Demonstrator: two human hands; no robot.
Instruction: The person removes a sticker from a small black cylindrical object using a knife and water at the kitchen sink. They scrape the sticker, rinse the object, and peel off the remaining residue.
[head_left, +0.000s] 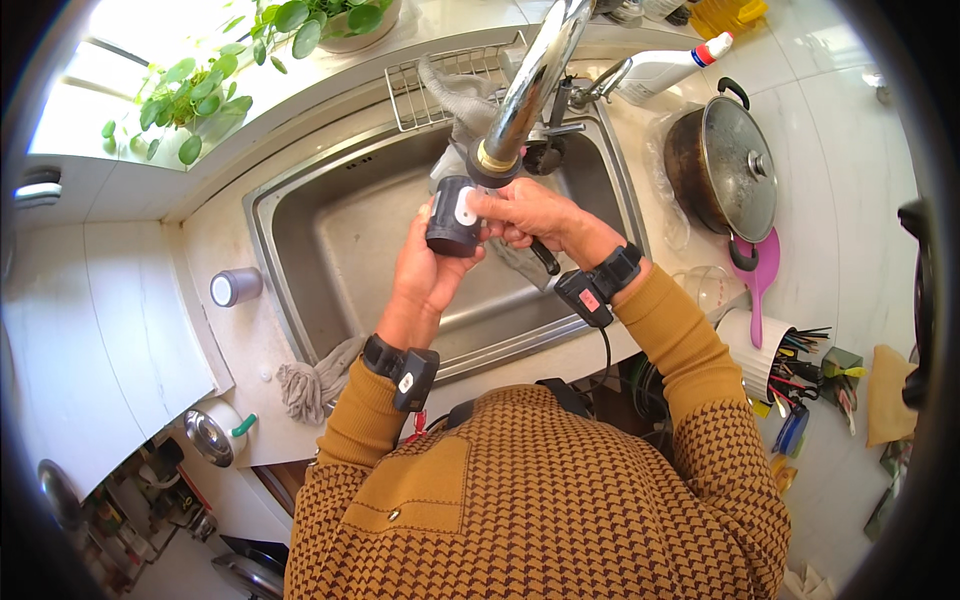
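Observation:
My left hand (426, 274) holds a dark cylindrical housing (451, 225) with a white oval part on its side, over the sink (360, 262). The thumb of my right hand (544, 214) lies against that white part. From beneath my right hand's curled fingers sticks out a black handle (545, 256); its other end is hidden. Just above the housing is the mouth of the chrome faucet (525, 97), with a dark collar. A translucent plastic piece (446, 166) shows partly behind the housing.
A wire rack (409, 97) with a grey cloth (469, 97) sits behind the sink. To the right are a lidded pot (724, 165), a white bottle (660, 71) and a purple paddle (761, 270). A small jar (236, 287) and a rag (307, 386) lie left.

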